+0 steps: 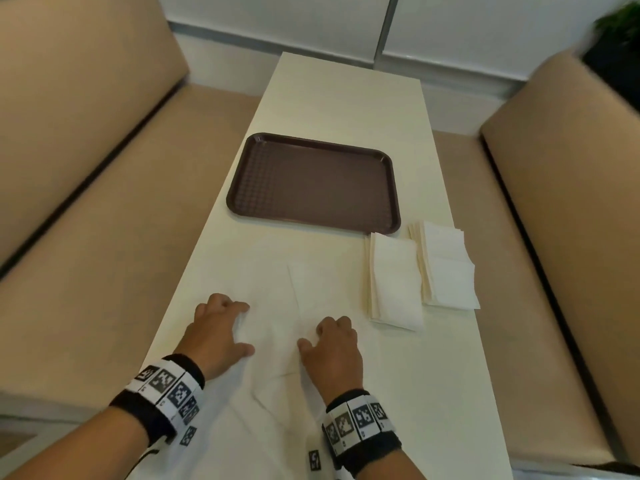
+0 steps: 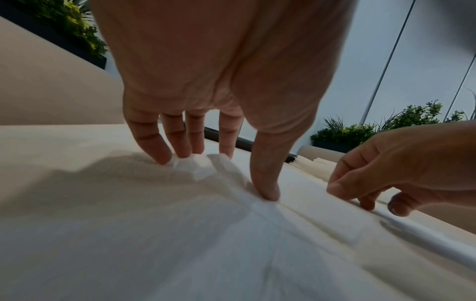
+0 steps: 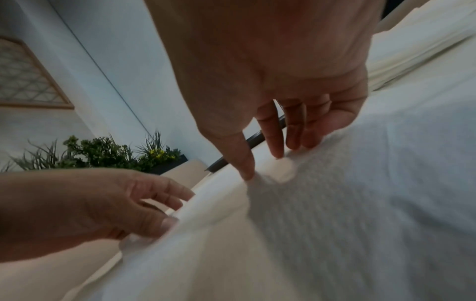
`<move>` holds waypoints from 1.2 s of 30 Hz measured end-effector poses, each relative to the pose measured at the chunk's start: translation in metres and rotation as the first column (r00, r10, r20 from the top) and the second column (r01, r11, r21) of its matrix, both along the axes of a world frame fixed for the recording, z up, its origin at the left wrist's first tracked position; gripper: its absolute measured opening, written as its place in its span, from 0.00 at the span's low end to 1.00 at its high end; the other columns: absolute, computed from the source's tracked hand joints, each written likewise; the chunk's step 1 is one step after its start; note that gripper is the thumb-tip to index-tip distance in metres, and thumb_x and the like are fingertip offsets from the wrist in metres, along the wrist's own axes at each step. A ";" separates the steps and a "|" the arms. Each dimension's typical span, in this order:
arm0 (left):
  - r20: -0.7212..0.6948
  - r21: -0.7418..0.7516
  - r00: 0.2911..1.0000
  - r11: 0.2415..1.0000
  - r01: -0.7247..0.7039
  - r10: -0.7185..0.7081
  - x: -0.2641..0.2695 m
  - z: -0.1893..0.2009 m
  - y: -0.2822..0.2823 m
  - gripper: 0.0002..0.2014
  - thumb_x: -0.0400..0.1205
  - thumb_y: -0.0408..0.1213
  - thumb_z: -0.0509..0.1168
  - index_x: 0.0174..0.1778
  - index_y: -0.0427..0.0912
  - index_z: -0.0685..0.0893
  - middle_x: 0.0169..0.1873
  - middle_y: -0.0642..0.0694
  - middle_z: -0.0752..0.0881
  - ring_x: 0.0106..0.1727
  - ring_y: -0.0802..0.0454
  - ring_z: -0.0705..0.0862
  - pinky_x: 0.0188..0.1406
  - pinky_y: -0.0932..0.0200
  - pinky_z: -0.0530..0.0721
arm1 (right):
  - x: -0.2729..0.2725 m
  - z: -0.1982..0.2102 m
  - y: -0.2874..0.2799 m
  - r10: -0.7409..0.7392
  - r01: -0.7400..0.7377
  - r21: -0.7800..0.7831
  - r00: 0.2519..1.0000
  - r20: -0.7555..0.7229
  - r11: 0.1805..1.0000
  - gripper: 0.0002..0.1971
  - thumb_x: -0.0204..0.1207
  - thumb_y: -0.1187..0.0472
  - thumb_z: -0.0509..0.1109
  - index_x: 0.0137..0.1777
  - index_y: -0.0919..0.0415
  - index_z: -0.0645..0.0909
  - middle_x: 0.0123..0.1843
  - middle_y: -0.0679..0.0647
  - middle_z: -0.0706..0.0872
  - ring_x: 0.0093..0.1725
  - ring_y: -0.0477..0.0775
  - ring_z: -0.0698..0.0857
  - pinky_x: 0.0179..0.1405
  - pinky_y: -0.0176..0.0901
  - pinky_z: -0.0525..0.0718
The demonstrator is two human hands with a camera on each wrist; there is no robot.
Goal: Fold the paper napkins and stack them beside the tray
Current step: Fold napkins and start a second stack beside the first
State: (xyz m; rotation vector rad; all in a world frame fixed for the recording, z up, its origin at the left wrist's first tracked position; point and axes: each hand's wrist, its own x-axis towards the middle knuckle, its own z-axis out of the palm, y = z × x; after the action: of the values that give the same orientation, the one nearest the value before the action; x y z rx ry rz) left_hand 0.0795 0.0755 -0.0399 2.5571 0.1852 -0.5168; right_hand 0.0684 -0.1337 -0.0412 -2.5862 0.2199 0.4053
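Note:
A white paper napkin [image 1: 280, 327] lies opened out on the cream table [image 1: 346, 98], near its front edge. My left hand [image 1: 244, 327] has its fingers and thumb curled down on the napkin's left part and bunches the paper [image 2: 201, 169] between them. My right hand [image 1: 310, 336] pinches a raised fold of the same napkin [image 3: 283, 175] between thumb and forefinger. The brown tray [image 1: 311, 181] sits bare further back. Two stacks of napkins, one [image 1: 394, 278] beside the other [image 1: 446, 265], lie just off the tray's near right corner.
Tan upholstered benches run along the left [image 1: 104, 237] and right [image 1: 554, 237] sides of the narrow table. The right stack reaches the table's right edge. A white wall closes the far end, with green plants [image 1: 616, 26] at the back right.

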 end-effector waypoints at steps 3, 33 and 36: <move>0.010 -0.012 1.000 1.000 0.000 0.001 -0.001 -0.001 -0.001 0.37 0.74 0.51 0.78 0.78 0.55 0.71 0.71 0.53 0.65 0.72 0.52 0.65 0.70 0.52 0.76 | -0.001 -0.002 0.004 -0.013 0.012 0.027 1.000 0.025 1.000 0.11 0.83 0.52 0.66 0.58 0.57 0.79 0.60 0.50 0.76 0.62 0.53 0.78 0.58 0.46 0.82; 0.080 -0.127 0.982 0.976 0.178 -0.169 0.144 0.045 -0.063 0.08 0.80 0.44 0.73 0.48 0.48 0.82 0.53 0.47 0.85 0.51 0.51 0.81 0.49 0.57 0.76 | -0.008 -0.002 -0.023 -0.236 0.198 0.329 0.968 0.081 0.923 0.21 0.76 0.47 0.76 0.63 0.51 0.74 0.59 0.44 0.76 0.57 0.44 0.78 0.49 0.28 0.76; 0.132 -0.333 0.982 0.926 0.176 -0.139 0.143 0.072 -0.064 0.14 0.79 0.44 0.75 0.59 0.53 0.82 0.54 0.54 0.84 0.53 0.58 0.82 0.50 0.57 0.80 | -0.006 0.006 -0.039 -0.336 0.263 0.450 0.937 0.090 0.853 0.31 0.68 0.42 0.81 0.67 0.47 0.72 0.62 0.41 0.73 0.62 0.46 0.78 0.62 0.43 0.82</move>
State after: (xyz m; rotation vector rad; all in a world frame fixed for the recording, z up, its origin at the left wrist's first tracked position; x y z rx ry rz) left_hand 0.2228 0.0114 0.0324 2.2572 -0.1406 -0.4282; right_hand 0.0620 -0.1731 -0.0353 -2.0857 0.4194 0.1025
